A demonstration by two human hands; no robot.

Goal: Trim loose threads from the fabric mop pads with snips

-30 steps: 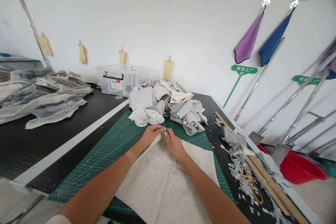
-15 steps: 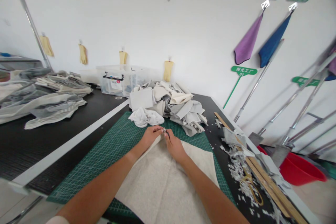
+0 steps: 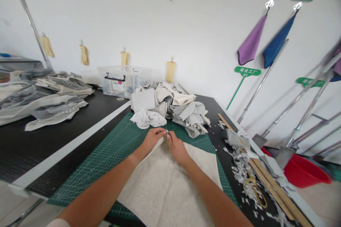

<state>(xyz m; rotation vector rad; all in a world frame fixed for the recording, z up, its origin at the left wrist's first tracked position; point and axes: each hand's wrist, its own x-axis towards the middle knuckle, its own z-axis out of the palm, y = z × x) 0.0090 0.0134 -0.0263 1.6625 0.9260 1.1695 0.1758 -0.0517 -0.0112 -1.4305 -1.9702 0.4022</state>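
My left hand (image 3: 151, 140) and my right hand (image 3: 177, 150) meet at the far corner of a large beige felt-like cloth (image 3: 165, 188), which lies on a green cutting mat (image 3: 114, 156). Between their fingertips is a small metal tool (image 3: 167, 132), possibly snips. My fingers partly hide it, so its exact shape is unclear. My left fingers pinch the cloth's corner, and my right fingers close around the tool.
Behind the mat rises a heap of grey and cream fabric pieces (image 3: 170, 104). Folded cloth (image 3: 48, 95) lies stacked at the left. A transparent plastic box (image 3: 117, 83) stands behind. Wooden rulers (image 3: 269, 181) and shredded scraps (image 3: 243, 172) lie right, beyond them a red basin (image 3: 306, 172).
My hands stay together at the cloth's corner with only slight finger movement. The whole view has shifted very slightly.
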